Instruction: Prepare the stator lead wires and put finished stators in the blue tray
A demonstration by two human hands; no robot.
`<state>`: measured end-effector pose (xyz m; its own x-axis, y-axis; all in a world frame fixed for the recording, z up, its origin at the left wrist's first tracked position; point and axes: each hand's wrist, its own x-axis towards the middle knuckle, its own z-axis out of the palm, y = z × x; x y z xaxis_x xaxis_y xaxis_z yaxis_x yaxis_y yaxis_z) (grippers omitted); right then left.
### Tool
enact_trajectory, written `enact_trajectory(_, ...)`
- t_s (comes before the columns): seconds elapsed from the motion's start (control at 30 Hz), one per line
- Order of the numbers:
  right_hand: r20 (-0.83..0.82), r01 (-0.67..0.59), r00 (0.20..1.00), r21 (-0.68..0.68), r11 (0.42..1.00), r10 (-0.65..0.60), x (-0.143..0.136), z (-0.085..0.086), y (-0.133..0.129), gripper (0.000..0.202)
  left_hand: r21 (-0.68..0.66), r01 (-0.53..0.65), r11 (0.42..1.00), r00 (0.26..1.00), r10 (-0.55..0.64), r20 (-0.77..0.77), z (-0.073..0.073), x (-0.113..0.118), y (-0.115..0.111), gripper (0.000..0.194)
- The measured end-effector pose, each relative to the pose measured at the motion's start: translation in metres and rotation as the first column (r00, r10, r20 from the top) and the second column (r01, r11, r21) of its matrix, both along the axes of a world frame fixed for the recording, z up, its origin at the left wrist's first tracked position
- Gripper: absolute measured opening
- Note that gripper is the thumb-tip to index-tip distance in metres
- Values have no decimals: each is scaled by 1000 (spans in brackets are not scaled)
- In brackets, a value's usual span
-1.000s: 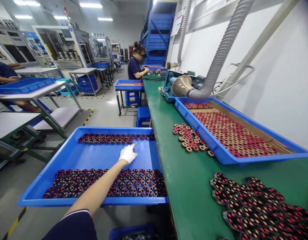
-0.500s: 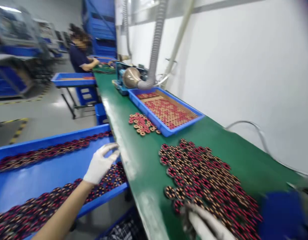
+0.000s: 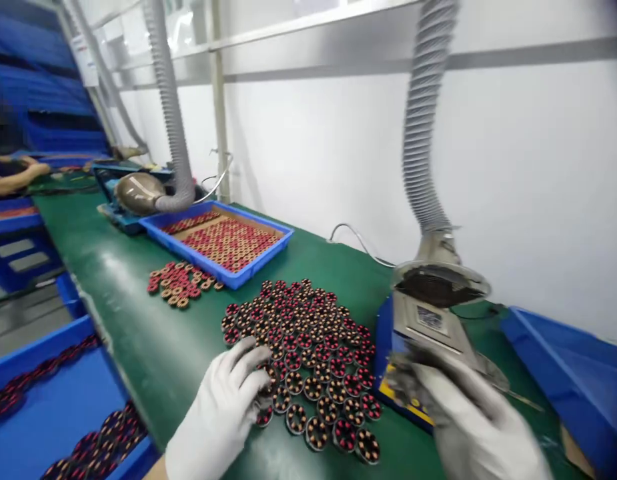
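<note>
Pile of small round red-and-black coil rings [image 3: 303, 353] mid-frame on green table [image 3: 138, 320], touching white-gloved left hand [image 3: 221, 417], fingers loose. Blurry right hand [image 3: 473, 427] lower right, grip unclear.

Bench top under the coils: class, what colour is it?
Green bench top, plain in the head view.

Factory assembly floor, long green workbench [image 3: 138, 333], blue parts trays [image 3: 215, 243], fume extraction hoses [image 3: 421, 133], wound coils [image 3: 308, 347]

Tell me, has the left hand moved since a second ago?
Yes. The left hand has left the blue tray beside the bench and crossed right onto the green bench, now resting on the near edge of the coil cluster.
</note>
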<state>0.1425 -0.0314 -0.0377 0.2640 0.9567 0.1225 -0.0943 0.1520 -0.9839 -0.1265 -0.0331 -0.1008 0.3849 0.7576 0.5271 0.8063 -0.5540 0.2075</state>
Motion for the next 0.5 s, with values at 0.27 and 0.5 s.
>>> enact_trajectory(0.27, -479, -98, 865, 123, 988, 146, -9, 26, 5, 29, 536, 227, 813, 929, -345, 130, 90, 136, 21, 22)
enact_trajectory(0.5, -500, -44, 853, 220, 974, 151, 31, 29, -12, 30, 129, 555, 822, 656, -528, 540, 81, 175, 40, 47)
